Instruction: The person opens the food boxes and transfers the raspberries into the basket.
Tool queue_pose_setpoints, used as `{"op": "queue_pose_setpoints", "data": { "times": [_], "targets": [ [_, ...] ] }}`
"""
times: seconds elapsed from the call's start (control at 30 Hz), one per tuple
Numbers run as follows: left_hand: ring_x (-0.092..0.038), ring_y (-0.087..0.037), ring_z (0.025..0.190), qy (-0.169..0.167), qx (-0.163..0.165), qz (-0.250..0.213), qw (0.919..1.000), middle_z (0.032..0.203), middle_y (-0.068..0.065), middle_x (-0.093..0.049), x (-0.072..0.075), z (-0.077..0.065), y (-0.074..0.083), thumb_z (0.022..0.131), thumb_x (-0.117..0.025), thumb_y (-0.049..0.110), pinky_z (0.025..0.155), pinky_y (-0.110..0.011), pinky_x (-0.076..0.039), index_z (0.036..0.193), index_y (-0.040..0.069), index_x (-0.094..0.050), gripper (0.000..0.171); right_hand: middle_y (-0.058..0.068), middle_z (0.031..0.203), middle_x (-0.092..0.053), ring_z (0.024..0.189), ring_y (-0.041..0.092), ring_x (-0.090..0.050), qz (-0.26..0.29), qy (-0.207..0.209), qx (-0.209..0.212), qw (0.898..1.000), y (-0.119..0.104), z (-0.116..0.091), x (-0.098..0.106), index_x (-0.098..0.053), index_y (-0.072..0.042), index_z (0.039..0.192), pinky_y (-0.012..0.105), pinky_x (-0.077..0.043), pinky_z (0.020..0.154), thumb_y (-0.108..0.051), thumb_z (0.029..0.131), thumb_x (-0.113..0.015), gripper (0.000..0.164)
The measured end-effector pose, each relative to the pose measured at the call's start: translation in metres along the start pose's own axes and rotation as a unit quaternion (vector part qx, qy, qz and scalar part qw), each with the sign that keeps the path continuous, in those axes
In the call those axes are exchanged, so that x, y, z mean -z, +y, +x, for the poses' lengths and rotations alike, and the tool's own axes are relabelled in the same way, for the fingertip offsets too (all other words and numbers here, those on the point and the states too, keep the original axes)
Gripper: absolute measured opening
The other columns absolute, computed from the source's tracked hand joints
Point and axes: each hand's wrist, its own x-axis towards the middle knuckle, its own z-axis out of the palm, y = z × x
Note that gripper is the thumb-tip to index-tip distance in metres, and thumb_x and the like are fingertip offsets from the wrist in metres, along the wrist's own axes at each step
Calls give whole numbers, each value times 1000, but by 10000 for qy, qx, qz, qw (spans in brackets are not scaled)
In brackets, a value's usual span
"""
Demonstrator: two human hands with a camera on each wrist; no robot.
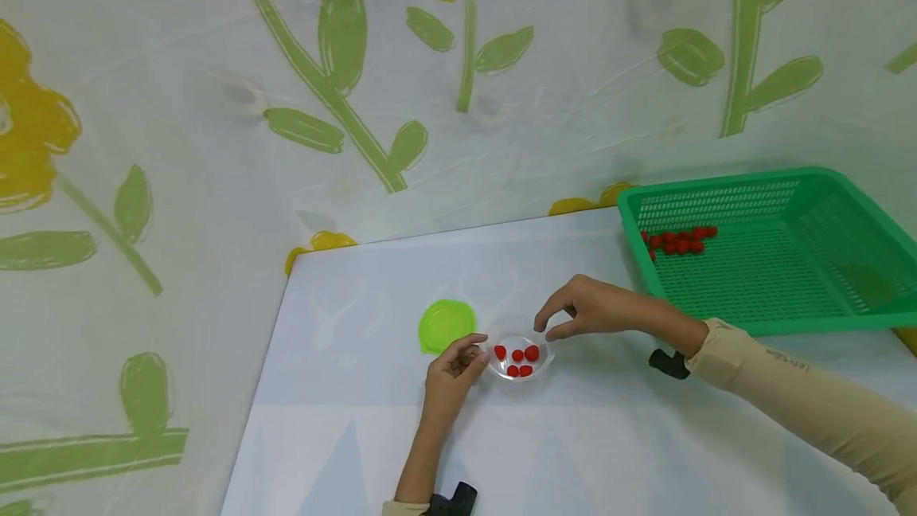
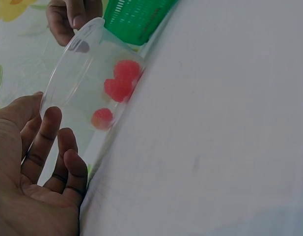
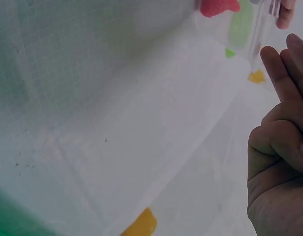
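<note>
A clear plastic bowl [image 1: 513,339] with several raspberries [image 1: 532,353] lying on its bottom stands on the white table. My left hand [image 1: 450,373] pinches the bowl's left rim between thumb and fingers; the left wrist view shows the fingertips at that rim, the bowl [image 2: 75,73] appearing tilted by the camera angle. At the opposite rim hovers my right hand [image 1: 595,307], thumb and index finger parted, with nothing between them. In the right wrist view, the right hand [image 3: 284,147] has its fingers close to the bowl's edge.
A bright green lid [image 1: 447,326] lies on the table behind my left hand. To the right stands a large green basket [image 1: 759,277], with a cluster of raspberries [image 1: 677,243] in its left corner. A flower-patterned sheet [image 1: 573,102] rises behind the table.
</note>
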Motion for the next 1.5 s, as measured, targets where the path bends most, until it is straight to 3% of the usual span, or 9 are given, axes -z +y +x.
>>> {"op": "queue_pose_setpoints", "data": {
  "times": [0.17,0.4,0.7,1.1,1.5],
  "targets": [
    [-58,-18,83,41,60,-9,10000,94,-6,-65,0,2,-1,91,-76,25,68,-19,-49,118,20,-72,28,-7,101,-74,68,14,-55,1,-286,105,9995,0,8,-3,-78,-16,108,23,-45,57,-19,87,-80,21],
    [-57,-17,82,67,96,2,9999,92,-5,-64,-1,1,3,92,-75,21,68,-19,-48,118,19,-72,26,-12,103,-73,83,6,-61,-284,-816,107,9962,2,24,-7,-79,-17,109,25,-52,66,-20,87,-80,22],
    [-58,-17,83,-9,-35,39,10000,92,-4,-64,-1,2,-1,92,-75,24,68,-20,-49,118,21,-72,27,-16,101,-73,100,14,-68,-283,-1127,16,9932,10,37,-12,-80,-21,107,28,-55,80,-23,86,-81,21],
    [-57,-17,81,34,-41,138,9999,90,-2,-64,-2,1,-1,92,-75,26,67,-20,-49,118,21,-71,27,-20,96,-71,99,11,-64,-898,-1314,-343,9867,2,49,-17,-80,-25,105,22,-52,77,-25,83,-84,23],
    [-58,-18,82,30,-46,278,9996,91,-1,-65,-2,-1,0,91,-76,25,70,-22,-49,116,23,-72,26,-19,89,-69,84,4,-59,-1517,-1227,-514,9794,-4,50,-28,-82,-27,96,20,-51,67,-23,82,-85,15]
  ]
}}
